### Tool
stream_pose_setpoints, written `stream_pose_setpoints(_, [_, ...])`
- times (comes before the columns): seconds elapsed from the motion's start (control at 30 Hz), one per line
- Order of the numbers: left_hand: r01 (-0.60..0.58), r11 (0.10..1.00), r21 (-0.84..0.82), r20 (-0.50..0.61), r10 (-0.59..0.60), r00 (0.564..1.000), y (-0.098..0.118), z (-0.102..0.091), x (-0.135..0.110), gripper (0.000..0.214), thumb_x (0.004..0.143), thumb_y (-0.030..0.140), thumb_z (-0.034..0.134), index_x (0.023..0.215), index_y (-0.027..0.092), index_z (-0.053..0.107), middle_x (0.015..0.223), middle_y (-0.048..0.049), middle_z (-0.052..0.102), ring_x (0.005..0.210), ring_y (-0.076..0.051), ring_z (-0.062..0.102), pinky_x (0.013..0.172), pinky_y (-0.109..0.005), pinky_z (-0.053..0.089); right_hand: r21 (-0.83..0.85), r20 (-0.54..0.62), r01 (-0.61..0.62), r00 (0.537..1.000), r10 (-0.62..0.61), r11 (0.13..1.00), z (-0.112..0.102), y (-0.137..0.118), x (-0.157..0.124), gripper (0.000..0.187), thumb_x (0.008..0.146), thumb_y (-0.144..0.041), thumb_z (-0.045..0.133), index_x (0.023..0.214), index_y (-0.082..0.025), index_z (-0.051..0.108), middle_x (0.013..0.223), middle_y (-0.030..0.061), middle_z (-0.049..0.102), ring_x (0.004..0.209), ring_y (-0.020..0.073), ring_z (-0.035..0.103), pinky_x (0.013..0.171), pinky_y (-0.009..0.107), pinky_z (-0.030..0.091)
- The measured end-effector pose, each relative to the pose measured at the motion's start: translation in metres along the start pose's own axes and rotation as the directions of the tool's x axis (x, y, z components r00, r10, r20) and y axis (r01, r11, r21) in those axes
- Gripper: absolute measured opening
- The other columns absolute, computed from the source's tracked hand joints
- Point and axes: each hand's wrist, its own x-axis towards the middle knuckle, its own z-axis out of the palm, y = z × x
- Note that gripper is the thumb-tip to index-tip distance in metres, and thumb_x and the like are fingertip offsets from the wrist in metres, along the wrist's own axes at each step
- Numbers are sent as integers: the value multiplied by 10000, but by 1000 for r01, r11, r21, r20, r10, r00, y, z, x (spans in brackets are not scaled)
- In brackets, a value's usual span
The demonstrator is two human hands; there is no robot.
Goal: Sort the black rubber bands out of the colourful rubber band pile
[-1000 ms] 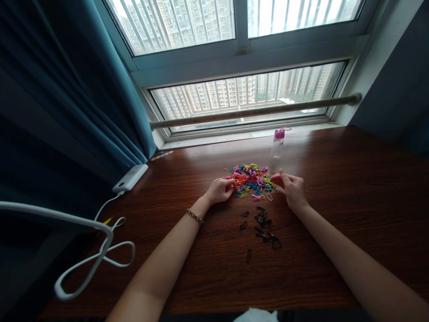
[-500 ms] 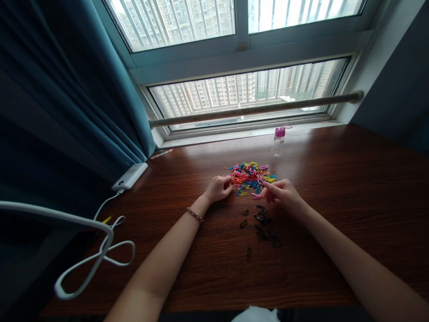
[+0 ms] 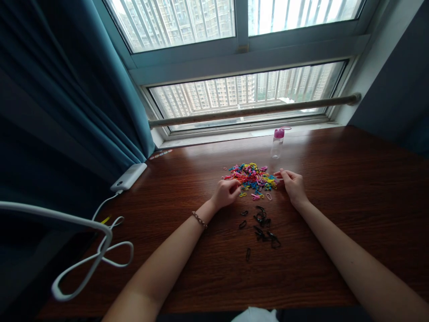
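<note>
A pile of small loops in pink, yellow, blue and red, which look like rubber bands [image 3: 253, 176], lies on the brown wooden table [image 3: 208, 268]. My left hand [image 3: 226, 193] rests at the pile's lower left edge with its fingers curled in and the tips against the bands. At the pile's right edge is my right hand [image 3: 293, 187], its thumb and fingertips closed together; whatever they pinch is too small to name. Between my forearms lies a loose group of black bands [image 3: 263, 223]. One pink band [image 3: 269, 196] sits apart, just below the pile.
Behind the pile stands a clear bottle [image 3: 276, 147] with a pink lid. To the left are a white power bank [image 3: 129, 177] and its looping white cable [image 3: 107, 248]. A blue curtain [image 3: 127, 103] hangs beside the window, with a rail [image 3: 254, 111] across it.
My right hand has moved from the pile's lower right up and to the right. My left hand has shifted slightly right, over the pile's edge. The single pink band now shows below the pile.
</note>
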Motion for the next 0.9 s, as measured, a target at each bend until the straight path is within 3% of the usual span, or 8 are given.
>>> stream_pose_setpoints(0.07, [-104, 995, 6, 71, 104, 992, 13, 5, -1, 170, 803, 245, 460, 731, 156, 585, 507, 28, 501, 457, -71, 437, 501, -195, 349, -54, 19, 40, 999, -39, 998, 0, 0, -1, 474, 754, -556, 463, 751, -144, 697, 692, 74, 683, 624, 198, 618, 559, 284, 472])
stream_pose_setpoints(0.17, [-279, 960, 16, 181, 272, 945, 27, 9, -2, 180, 816, 248, 443, 756, 168, 592, 546, 11, 555, 507, -88, 507, 538, -206, 379, -143, 73, 80, 995, -70, 986, 1, -1, -3, 438, 789, -516, 440, 770, -158, 691, 727, 60, 687, 655, 200, 617, 596, 287, 470])
stream_pose_setpoints(0.27, [-377, 924, 65, 227, 355, 907, 31, 9, -2, 209, 830, 263, 423, 735, 176, 587, 578, -9, 590, 541, -105, 551, 548, -219, 396, -216, 121, 123, 988, -99, 969, 2, -2, -4, 417, 817, -481, 416, 809, -164, 687, 760, 59, 687, 673, 202, 613, 619, 294, 464])
stream_pose_setpoints(0.37, [-386, 917, 98, 220, 358, 907, 28, 7, -1, 220, 844, 263, 405, 748, 180, 584, 615, -19, 618, 557, -110, 573, 541, -222, 401, -248, 184, 217, 967, -173, 944, 2, -1, -4, 397, 839, -445, 393, 859, -178, 686, 842, 65, 687, 759, 214, 612, 687, 315, 462])
stream_pose_setpoints(0.5, [-384, 916, 117, 230, 351, 908, 26, 6, -1, 230, 856, 276, 398, 729, 180, 564, 600, -14, 615, 549, -112, 571, 527, -225, 388, -264, 295, 393, 902, -314, 881, 4, 0, -3, 346, 855, -390, 385, 910, -223, 683, 985, 41, 668, 970, 220, 557, 883, 369, 396])
stream_pose_setpoints(0.6, [-403, 904, 141, 246, 362, 899, 27, 6, -1, 257, 861, 293, 394, 684, 179, 541, 590, -11, 607, 539, -109, 561, 520, -224, 376, -273, 361, 452, 867, -345, 850, 6, 2, -2, 342, 865, -372, 370, 928, -244, 680, 1019, 20, 660, 1023, 211, 522, 935, 394, 358])
stream_pose_setpoints(0.9, [-413, 895, 168, 229, 372, 900, 26, 7, 0, 299, 862, 344, 408, 638, 181, 521, 580, -13, 602, 522, -103, 542, 515, -214, 359, -286, 327, 456, 873, -361, 843, 6, 0, -3, 364, 864, -355, 365, 910, -192, 687, 965, 63, 673, 964, 210, 558, 895, 376, 404])
